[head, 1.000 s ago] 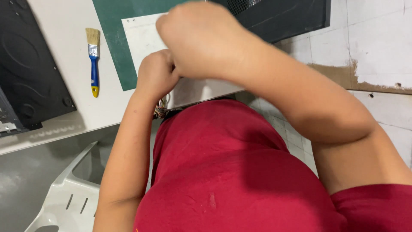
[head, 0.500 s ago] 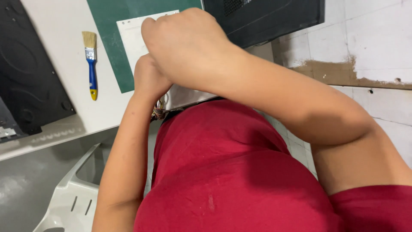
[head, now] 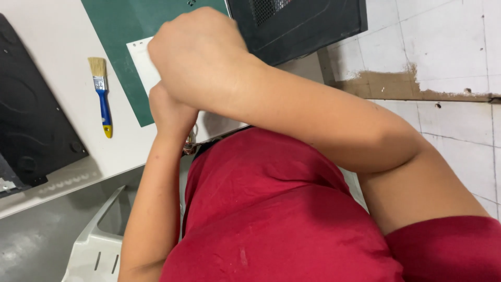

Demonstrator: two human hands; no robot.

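Mostly hidden: white sheet under both hands, on green mat.

A repair workshop: a white workbench carries a green cutting mat, a small blue-handled brush at left, and black metal computer case panels, above a worn tiled floor.

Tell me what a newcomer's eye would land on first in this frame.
First the right hand, a closed fist in the upper middle, right above the left hand, both over a white sheet on a green cutting mat; what they grip is hidden. Next the red shirt filling the lower frame. To the left, a blue-handled paintbrush lies on the white table.
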